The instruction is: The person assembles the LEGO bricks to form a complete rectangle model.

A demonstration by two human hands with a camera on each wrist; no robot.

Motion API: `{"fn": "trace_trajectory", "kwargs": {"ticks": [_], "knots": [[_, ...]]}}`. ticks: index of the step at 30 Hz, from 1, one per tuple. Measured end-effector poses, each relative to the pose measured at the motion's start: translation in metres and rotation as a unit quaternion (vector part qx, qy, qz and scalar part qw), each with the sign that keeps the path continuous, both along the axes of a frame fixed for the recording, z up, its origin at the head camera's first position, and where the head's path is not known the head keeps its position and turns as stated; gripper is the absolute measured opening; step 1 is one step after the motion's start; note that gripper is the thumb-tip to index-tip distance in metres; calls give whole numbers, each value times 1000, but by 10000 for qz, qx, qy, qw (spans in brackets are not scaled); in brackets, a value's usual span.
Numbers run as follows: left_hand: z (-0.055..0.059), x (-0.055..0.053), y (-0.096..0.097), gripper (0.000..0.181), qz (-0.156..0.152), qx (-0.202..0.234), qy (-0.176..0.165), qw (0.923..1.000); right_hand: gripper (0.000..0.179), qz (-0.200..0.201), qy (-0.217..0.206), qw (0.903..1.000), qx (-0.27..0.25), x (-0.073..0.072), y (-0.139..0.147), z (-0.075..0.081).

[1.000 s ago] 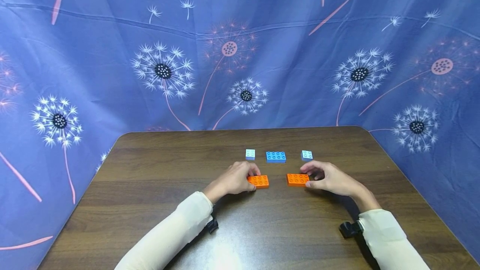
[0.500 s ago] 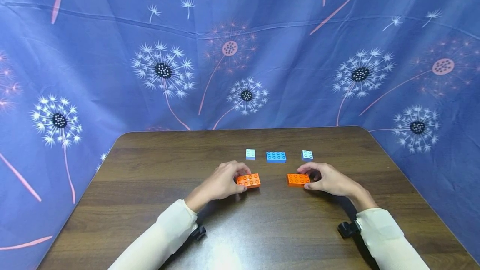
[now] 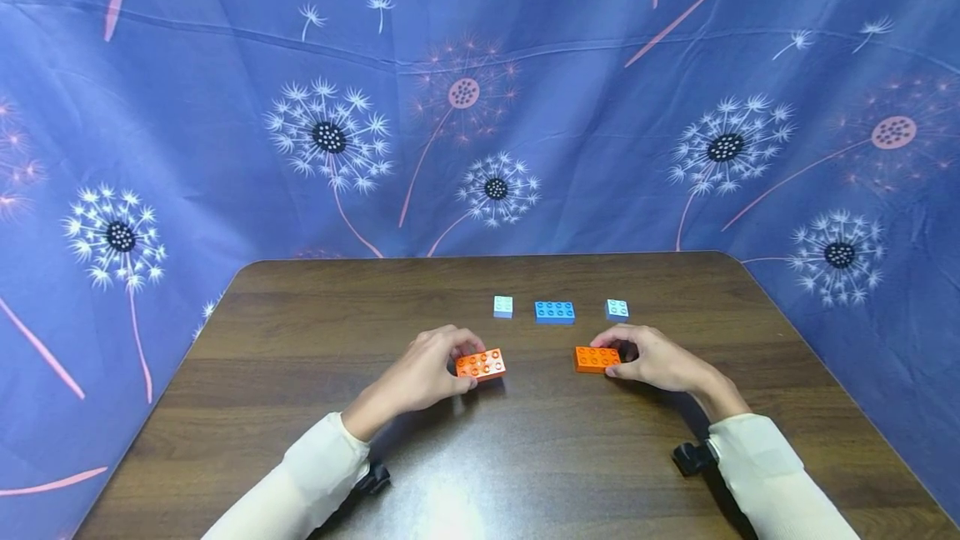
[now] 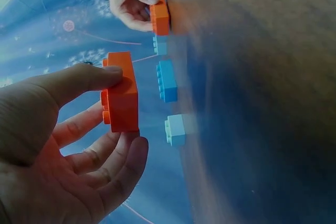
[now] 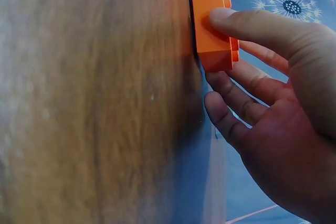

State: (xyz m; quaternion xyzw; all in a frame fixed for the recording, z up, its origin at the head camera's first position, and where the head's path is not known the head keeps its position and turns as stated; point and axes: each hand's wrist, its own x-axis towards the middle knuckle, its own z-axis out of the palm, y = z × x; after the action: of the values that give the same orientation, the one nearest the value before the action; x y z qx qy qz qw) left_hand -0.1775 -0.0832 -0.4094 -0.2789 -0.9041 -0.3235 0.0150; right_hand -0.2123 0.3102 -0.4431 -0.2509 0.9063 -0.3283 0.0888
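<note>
My left hand pinches an orange toy brick between thumb and fingers. In the left wrist view that orange brick is raised off the table, its studs facing the palm side. To the right, my right hand grips a second orange brick by its right end. The right wrist view shows this brick low at the tabletop, the thumb on its near side and fingers behind. Both orange bricks carry two rows of studs.
Behind the hands stand a light blue square brick, a longer blue brick and another light blue square brick in a row. All are on the brown wooden table. A blue dandelion-print cloth hangs beyond the far edge.
My left hand has moved left with its orange brick, which is lifted and slightly turned. The right hand and its brick stay nearly in place.
</note>
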Motion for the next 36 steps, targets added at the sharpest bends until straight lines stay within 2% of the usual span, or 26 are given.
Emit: {"fn": "trace_trajectory", "kwargs": {"ticks": [6,13,21,26,30,36], "knots": [[-1,3,-5,37,-6,-38,-17,10000,39,-93,-1,9999,-39,3,-6,4],[-4,5,-10,37,27,-66,-18,10000,39,99,-5,9996,-247,10,-20,13],[-11,11,-16,38,-55,-167,-256,9995,41,320,594,9975,-200,25,-38,22],[-12,13,-18,39,-16,-164,-331,9993,41,454,702,9964,-102,31,-49,26],[-13,15,-17,39,-71,-187,-439,9988,40,537,602,9967,-130,36,-58,26],[-16,17,-9,40,-243,-213,-371,9988,40,762,535,9954,-209,39,-69,17]]}}
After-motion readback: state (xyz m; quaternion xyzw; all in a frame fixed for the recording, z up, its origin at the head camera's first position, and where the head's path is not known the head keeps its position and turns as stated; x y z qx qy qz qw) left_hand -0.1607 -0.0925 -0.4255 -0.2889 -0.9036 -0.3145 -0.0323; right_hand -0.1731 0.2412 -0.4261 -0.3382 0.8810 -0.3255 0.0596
